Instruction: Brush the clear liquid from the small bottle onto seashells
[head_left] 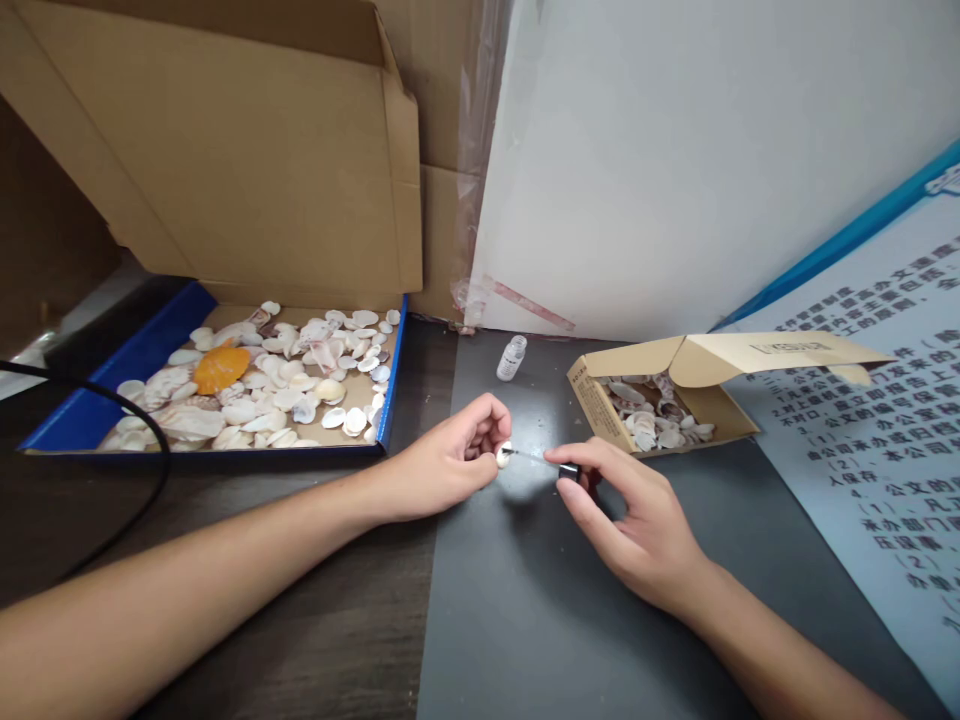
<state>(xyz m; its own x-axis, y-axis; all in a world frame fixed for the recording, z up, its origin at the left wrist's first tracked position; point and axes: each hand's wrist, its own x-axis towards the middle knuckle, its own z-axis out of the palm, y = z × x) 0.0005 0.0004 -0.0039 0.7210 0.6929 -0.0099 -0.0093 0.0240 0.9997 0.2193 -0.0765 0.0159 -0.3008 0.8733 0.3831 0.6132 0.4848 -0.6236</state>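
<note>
Dark wood-grain tabletop (pixel 330 620) and a grey mat (pixel 487 620) lie beneath a small shell (pixel 504 456) pinched in the left hand's (pixel 457 455) fingertips, its surface met by the black-capped brush (pixel 570 471) gripped by the right hand (pixel 637 520). Beyond stands an uncapped glass bottle (pixel 511 358), between a blue-sided box of shells (pixel 393 385) and a smaller shell-filled carton (pixel 600 410); a black cable (pixel 161 470) crosses the blue-sided box's corner, and the bottle's label is too small to read.

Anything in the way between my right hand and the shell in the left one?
Nothing visible blocks it. Only the thin applicator on the black cap, held by the right hand, spans the gap to the shell in the left hand. The bottle stands beyond, off that line.
</note>
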